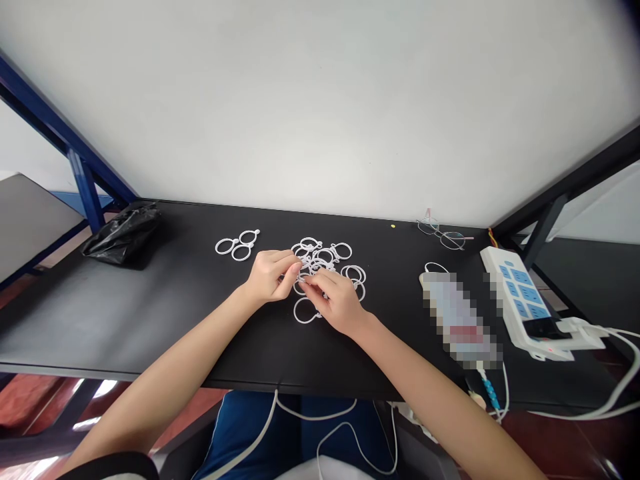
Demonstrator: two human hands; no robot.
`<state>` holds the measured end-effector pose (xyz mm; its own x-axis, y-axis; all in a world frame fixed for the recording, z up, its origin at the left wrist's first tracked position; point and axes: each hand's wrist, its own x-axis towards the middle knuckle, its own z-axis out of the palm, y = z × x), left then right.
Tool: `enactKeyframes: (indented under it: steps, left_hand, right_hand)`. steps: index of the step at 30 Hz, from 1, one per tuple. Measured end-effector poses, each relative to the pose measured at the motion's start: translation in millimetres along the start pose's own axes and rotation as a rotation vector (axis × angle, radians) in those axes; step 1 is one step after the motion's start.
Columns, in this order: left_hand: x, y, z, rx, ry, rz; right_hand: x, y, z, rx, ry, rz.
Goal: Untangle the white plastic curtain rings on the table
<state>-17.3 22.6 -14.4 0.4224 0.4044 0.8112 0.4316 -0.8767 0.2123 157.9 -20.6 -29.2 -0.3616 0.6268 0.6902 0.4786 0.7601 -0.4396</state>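
**White plastic rings (325, 263), tangled, mid-table, under two hands**

Left to right: black plastic bag (123, 235) by the back-left corner of the black table (150, 313); three linked rings (238, 245); left hand (270, 277), fingers pressed together, any grip hidden; right hand (335, 303), fingertips pinching a ring; eyeglasses (441, 233) at back edge; pixelated object (460, 320), unreadable; power strip (520, 300), right edge.

Passage: black desktop (165, 307) between white plastic rings (325, 257) and black plastic bag (123, 233).
Obstacles, right: pixelated packet (460, 320), white power strip (520, 300).
Obstacle, far edge: eyeglasses (440, 233).
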Motion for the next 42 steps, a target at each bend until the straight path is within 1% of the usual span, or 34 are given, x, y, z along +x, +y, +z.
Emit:
enactKeyframes:
  steps: [7, 17, 25, 42]
  left_hand:
    - [-0.9, -1.0, -1.0, -0.030, -0.035, -0.018]
    - [1.1, -1.5, -4.6, -0.108, -0.047, -0.011]
    - [-0.4, -2.6, -3.7, -0.115, -0.066, -0.032]
    - [-0.4, -2.1, -2.9, -0.117, -0.102, -0.063]
  right_hand:
    - [1.6, -2.1, -1.4, 0.027, -0.018, 0.008]
    - [-1.1, 1.1, -1.1, 0.089, -0.060, 0.045]
    - [-2.1, 1.3, -0.9, 0.114, -0.092, 0.099]
    - [-0.7, -0.4, -3.3, 0.177, -0.165, 0.139]
